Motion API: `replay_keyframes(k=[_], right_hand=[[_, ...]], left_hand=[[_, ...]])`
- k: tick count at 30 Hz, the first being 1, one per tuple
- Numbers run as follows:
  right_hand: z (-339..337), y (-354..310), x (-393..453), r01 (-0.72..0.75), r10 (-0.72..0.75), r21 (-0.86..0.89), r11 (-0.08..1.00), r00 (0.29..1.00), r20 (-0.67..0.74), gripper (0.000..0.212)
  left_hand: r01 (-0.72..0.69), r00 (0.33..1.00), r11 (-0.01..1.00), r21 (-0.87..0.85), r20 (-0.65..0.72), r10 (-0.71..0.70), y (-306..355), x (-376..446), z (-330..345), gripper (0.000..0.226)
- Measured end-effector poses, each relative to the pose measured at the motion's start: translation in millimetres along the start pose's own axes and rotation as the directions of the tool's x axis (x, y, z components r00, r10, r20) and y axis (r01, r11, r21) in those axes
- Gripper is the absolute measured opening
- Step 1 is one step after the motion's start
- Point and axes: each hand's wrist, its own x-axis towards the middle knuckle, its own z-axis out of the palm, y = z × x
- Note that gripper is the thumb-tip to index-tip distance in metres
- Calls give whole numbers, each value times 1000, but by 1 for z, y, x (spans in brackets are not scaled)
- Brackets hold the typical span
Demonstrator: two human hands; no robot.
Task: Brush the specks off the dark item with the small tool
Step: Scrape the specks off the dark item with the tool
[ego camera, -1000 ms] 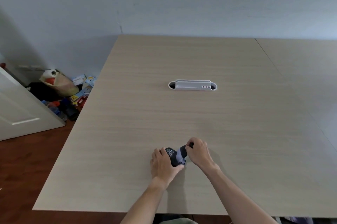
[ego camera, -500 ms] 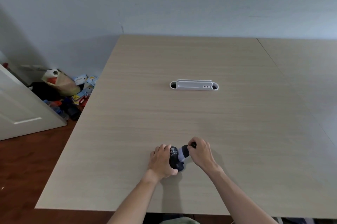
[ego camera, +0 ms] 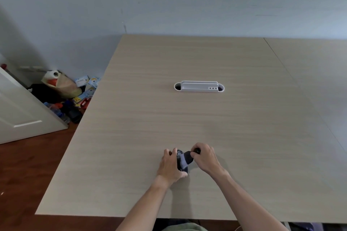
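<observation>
A small dark item (ego camera: 179, 154) with pale specks on its top sits near the front of the wooden table (ego camera: 187, 118). My left hand (ego camera: 170, 166) is wrapped around its left side and holds it. A small brush (ego camera: 186, 159) with a dark handle and greyish bristles lies across the item, bristles down on it. My right hand (ego camera: 205, 157) pinches the brush's handle end from the right. Most of the item is hidden by my left hand and the brush.
A white oblong holder (ego camera: 199, 86) stands at the table's middle, beyond my hands. A seam runs down the table on the right. On the floor at left lie a bag and clutter (ego camera: 65, 91) beside a white door (ego camera: 20, 114).
The brush has swept a little across the dark item, and my left hand has shifted its grip slightly round it. The view has barely moved.
</observation>
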Motion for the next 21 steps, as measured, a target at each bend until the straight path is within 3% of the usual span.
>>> replay_keyframes(k=[4, 7, 9, 14, 18, 21], right_hand=[[-3, 2, 0, -34, 35, 12, 999, 988, -151, 12], [-5, -4, 0, -9, 10, 62, 998, 1000, -14, 11], [-2, -2, -1, 14, -14, -1, 1000, 999, 53, 12], [2, 2, -3, -26, 19, -39, 999, 988, -153, 11], [2, -5, -5, -13, 17, 49, 999, 997, -71, 12], [3, -1, -5, 8, -10, -52, 999, 999, -36, 11]], left_hand=[[6, 1000, 1000, -28, -5, -6, -1, 2, 0, 85], [16, 1000, 997, -73, 3, -16, -6, 3, 2, 89], [14, 1000, 997, -75, 16, -13, -9, 4, 2, 90], [36, 998, 997, -67, 47, -33, -11, 5, 3, 92], [76, 997, 987, -139, 43, -71, -9, 0, 4, 97], [87, 996, 981, -174, 14, -86, -7, -4, 7, 105]])
